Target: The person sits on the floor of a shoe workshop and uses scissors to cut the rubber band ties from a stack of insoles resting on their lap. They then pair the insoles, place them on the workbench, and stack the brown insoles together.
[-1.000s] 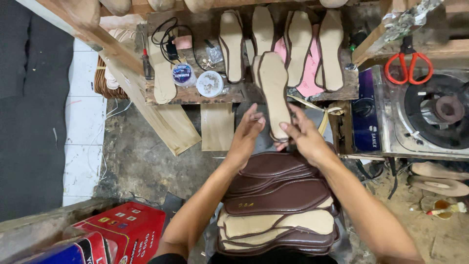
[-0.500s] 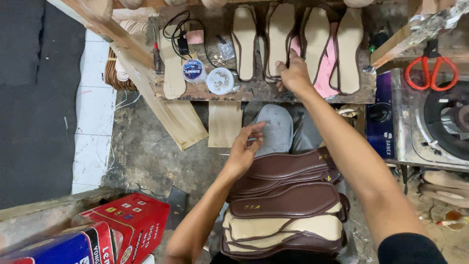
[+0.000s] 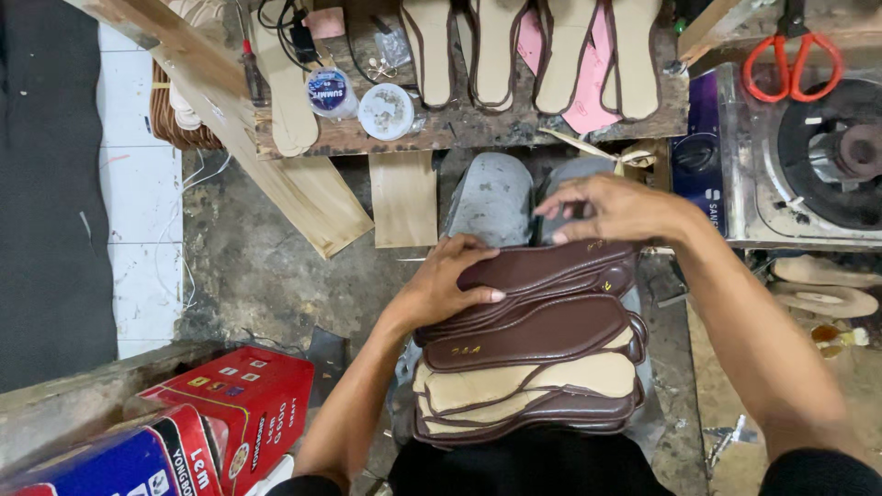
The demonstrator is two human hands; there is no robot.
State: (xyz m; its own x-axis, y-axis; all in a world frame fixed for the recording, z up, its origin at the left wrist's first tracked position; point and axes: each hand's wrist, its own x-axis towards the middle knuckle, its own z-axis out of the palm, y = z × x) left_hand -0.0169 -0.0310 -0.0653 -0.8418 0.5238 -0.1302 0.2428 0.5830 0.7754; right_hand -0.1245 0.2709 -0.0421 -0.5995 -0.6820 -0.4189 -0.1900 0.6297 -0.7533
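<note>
From the head view, a worn wooden desk (image 3: 478, 138) ran across the top of the frame, carrying tan insoles (image 3: 496, 46); red scissors (image 3: 792, 57) lay at upper right. At lower centre, a stack of brown insoles (image 3: 533, 344) lay on the person's lap, long axes running left to right. The left hand (image 3: 446, 285) lay flat, fingers spread, on the stack's left end. The right hand (image 3: 616, 207) hovered loosely curled, gripping nothing, above the upper right edge.
</note>
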